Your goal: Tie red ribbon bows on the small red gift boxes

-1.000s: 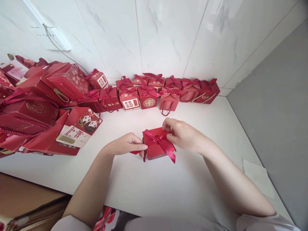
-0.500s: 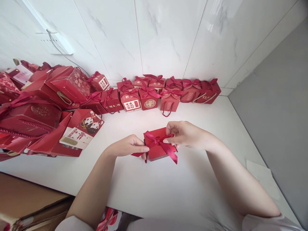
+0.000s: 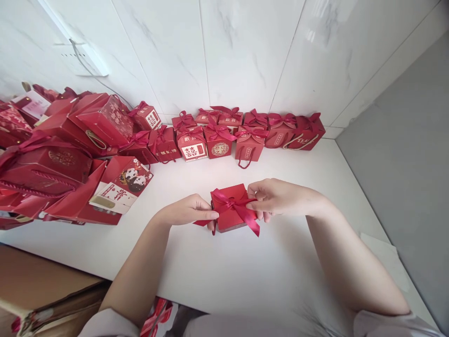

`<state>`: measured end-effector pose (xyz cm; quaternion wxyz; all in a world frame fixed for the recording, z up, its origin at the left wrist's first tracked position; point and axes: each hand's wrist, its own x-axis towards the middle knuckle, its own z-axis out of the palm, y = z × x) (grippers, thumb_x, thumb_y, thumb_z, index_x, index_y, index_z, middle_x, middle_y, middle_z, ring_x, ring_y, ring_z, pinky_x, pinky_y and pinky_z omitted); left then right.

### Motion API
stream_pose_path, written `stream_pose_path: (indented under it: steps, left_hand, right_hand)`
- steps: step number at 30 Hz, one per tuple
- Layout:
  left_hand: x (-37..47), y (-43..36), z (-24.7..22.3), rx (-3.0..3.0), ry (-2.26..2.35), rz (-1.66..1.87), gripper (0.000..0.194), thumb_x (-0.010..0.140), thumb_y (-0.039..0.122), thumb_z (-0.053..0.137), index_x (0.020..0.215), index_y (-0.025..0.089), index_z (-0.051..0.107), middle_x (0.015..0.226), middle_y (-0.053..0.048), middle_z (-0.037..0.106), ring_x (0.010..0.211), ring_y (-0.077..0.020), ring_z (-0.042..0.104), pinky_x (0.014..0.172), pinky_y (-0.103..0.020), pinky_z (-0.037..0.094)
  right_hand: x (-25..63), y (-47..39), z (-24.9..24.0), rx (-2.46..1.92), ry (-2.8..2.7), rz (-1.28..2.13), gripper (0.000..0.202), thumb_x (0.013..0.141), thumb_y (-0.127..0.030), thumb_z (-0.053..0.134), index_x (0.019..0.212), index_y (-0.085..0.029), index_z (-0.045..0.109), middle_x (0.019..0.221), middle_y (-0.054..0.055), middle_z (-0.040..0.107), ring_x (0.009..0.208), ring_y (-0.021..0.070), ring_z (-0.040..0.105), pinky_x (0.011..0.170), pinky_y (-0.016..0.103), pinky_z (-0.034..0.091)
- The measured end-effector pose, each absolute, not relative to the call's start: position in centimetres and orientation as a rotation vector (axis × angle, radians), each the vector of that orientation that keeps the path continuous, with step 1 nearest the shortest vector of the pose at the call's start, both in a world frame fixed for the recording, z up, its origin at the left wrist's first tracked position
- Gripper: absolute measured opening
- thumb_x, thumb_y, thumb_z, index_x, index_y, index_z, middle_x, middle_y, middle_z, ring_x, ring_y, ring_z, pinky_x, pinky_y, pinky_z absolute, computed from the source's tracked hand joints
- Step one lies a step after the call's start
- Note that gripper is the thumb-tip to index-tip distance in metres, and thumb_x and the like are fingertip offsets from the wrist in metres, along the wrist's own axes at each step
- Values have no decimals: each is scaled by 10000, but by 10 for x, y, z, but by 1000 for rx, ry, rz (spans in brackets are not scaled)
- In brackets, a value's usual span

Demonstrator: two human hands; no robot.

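A small red gift box (image 3: 236,191) sits on the white table in front of me, with a shiny crimson ribbon (image 3: 249,219) tied in a bow across its top. At the box's left side, my left hand (image 3: 191,210) is closed, thumb and fingers pinching the ribbon's left part. One ribbon tail pokes out below those fingers. My right hand (image 3: 280,196) pinches the ribbon's right loop at the box's right edge. The other tail hangs free over the front. A dark red cord shows at the box's left side, partly hidden by my fingers.
Along the tiled wall stands a row of bow-tied red gift boxes (image 3: 219,145). Larger red boxes (image 3: 70,164) are heaped at the left. A cardboard box (image 3: 45,276) is at the lower left; a grey panel (image 3: 403,154) bounds the right.
My right hand has shifted slightly right, drawing the bow's right loop outward past the box's edge. My left hand keeps its hold. The whole view has shifted a little.
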<state>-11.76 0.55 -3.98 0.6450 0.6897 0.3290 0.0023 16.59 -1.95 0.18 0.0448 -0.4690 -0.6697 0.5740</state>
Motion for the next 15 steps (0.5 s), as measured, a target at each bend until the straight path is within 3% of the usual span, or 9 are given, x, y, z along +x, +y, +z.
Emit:
stream_pose_path:
  steps: [5,15]
  left_hand:
    - [-118,7,-42,1557,739,5,407,913,472,584,827,121,772,741,-65,696,590,-106,517,647,-229,455]
    - [-117,7,-42,1553,722,15,401,920,456,586,808,114,762,744,-70,708,576,-101,505,647,-226,458]
  right_hand:
    - [163,-22,-1,-1486,-2145,1427,105,864,-312,547,819,-221,517,750,1,649,616,149,573,518,255,392]
    - [165,-18,6,-1400,-2109,1661,183,766,-324,699,768,-198,566,551,-45,531,507,99,454,427,216,274]
